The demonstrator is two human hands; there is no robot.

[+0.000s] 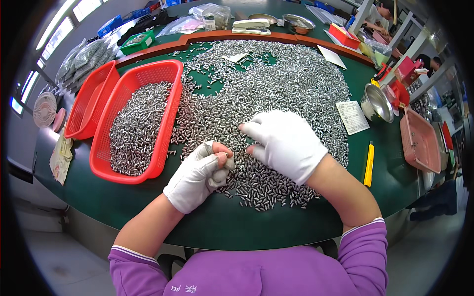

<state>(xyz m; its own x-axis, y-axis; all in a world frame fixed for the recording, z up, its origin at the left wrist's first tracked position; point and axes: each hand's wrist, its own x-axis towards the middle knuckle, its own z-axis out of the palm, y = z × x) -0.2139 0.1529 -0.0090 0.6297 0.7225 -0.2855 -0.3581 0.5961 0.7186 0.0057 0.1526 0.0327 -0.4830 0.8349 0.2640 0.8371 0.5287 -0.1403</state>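
A wide spread of small silvery metal pieces (276,84), short and rounded like pellets, covers much of the green table. At its near left edge is my left hand (200,172) in a white glove with bare thumb and fingertip. Its thumb and forefinger are pinched and the other fingers curl in; whatever they hold is too small to make out. My right hand (284,143), gloved likewise, hovers over or touches the pieces, thumb and forefinger apart with nothing seen between them. Left of both hands, a red perforated basket (171,113) holds a heap of the same pieces.
Another red basket (81,118) stands farther left. Right of the pieces lie a printed paper slip (352,117), a yellow cutter knife (369,165) and a metal bowl (379,102). A brown wooden ledge (207,36) borders the far side. Other people sit at the far right.
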